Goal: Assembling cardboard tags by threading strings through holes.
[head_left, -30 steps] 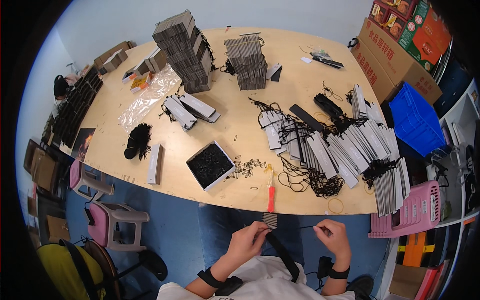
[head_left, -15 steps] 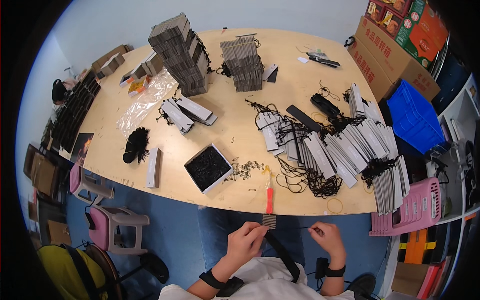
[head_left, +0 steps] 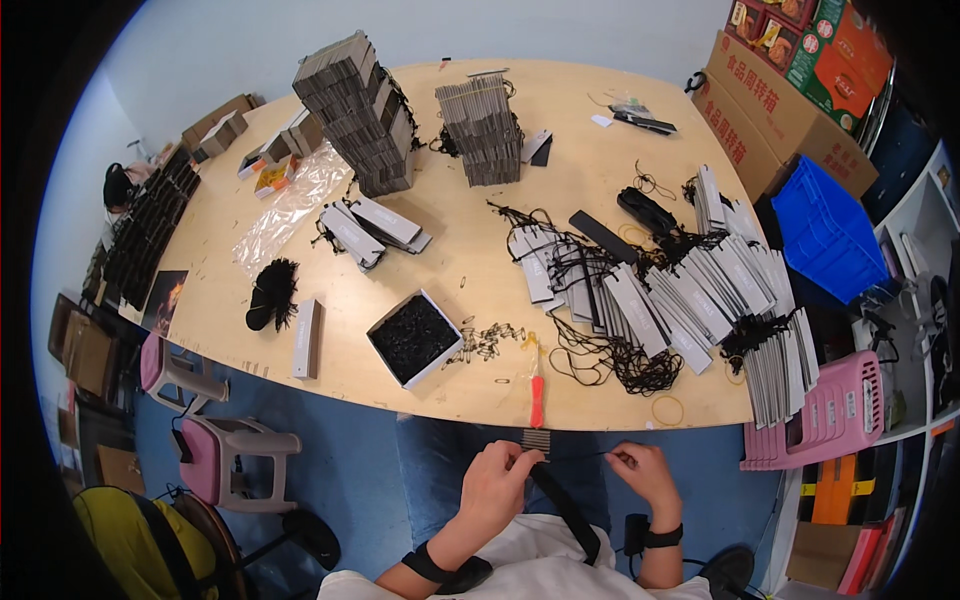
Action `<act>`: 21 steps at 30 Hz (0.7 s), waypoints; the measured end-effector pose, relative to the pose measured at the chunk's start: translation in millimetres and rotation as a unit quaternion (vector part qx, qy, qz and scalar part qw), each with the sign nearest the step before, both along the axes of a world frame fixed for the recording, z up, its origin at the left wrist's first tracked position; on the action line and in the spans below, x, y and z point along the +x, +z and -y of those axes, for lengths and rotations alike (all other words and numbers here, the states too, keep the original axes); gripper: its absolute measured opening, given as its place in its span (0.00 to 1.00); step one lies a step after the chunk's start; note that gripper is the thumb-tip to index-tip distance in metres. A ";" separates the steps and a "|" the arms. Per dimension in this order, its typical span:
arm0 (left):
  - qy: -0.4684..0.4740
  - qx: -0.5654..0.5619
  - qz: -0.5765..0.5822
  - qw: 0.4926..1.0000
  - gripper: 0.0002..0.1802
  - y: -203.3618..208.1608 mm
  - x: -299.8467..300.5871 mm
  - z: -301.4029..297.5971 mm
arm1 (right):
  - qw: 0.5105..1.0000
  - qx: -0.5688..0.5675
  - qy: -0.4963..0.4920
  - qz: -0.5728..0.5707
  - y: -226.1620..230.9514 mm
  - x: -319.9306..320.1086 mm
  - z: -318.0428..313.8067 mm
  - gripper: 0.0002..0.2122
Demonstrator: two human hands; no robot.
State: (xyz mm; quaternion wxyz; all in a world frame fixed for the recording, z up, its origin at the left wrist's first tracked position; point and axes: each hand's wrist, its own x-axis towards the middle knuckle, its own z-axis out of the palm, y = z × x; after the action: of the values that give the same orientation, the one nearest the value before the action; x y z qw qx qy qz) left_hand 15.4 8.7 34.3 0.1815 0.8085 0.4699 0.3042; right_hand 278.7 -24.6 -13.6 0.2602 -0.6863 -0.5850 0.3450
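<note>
Over my lap, just off the table's front edge, my left hand (head_left: 498,480) is closed, thumb and fingers pinched at one end of a thin black cord (head_left: 580,458). Its fingertips lie right by a small stack of grey tags (head_left: 537,440), seen edge-on; whether they also grip the stack I cannot tell. To the right, my right hand (head_left: 645,472) pinches the cord's other end, and the cord stretches nearly straight between both hands. A red-handled tool (head_left: 537,400) lies on the table just beyond the stack.
On the table (head_left: 420,280) stand an open box of black pieces (head_left: 412,338), scattered small pins (head_left: 485,342) and a pile of corded grey tags (head_left: 640,300). Tall tag stacks (head_left: 355,115) rise at the back. A blue crate (head_left: 825,235) and pink basket (head_left: 825,410) are at right.
My right hand has moved slightly left and up with the cord, while my left hand has shifted a little right. The head view has moved slightly; things on the table stay put.
</note>
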 end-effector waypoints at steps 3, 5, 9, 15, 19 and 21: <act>0.014 0.019 0.004 1.000 0.16 0.1 1.0 0.1 | 1.000 0.005 -0.002 -0.004 -7.9 0.5 1.1 0.09; 0.013 0.024 0.008 1.000 0.17 0.9 0.0 0.1 | 1.000 0.003 -0.005 -0.008 -9.5 0.3 1.1 0.09; -0.007 0.007 0.007 1.000 0.17 3.9 -4.2 0.3 | 1.000 -0.001 -0.002 -0.005 -8.2 -1.9 0.0 0.09; -0.022 -0.022 0.026 0.999 0.14 6.1 -6.5 -0.5 | 1.000 -0.002 0.000 0.002 -8.2 -4.0 -0.7 0.09; -0.031 -0.048 0.039 0.998 0.11 6.9 -8.4 -1.0 | 1.000 -0.008 0.002 0.008 -6.5 -5.6 -1.0 0.09; -0.033 -0.061 0.043 0.997 0.11 7.3 -10.1 -0.6 | 1.000 -0.005 0.003 0.006 -8.2 -6.9 -0.5 0.09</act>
State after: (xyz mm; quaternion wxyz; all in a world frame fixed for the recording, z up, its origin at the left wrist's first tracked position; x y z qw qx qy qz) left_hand 5.2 9.3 41.7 0.2602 0.7971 0.4525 0.3036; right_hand 271.8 -24.0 -21.8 0.2527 -0.6880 -0.5865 0.3447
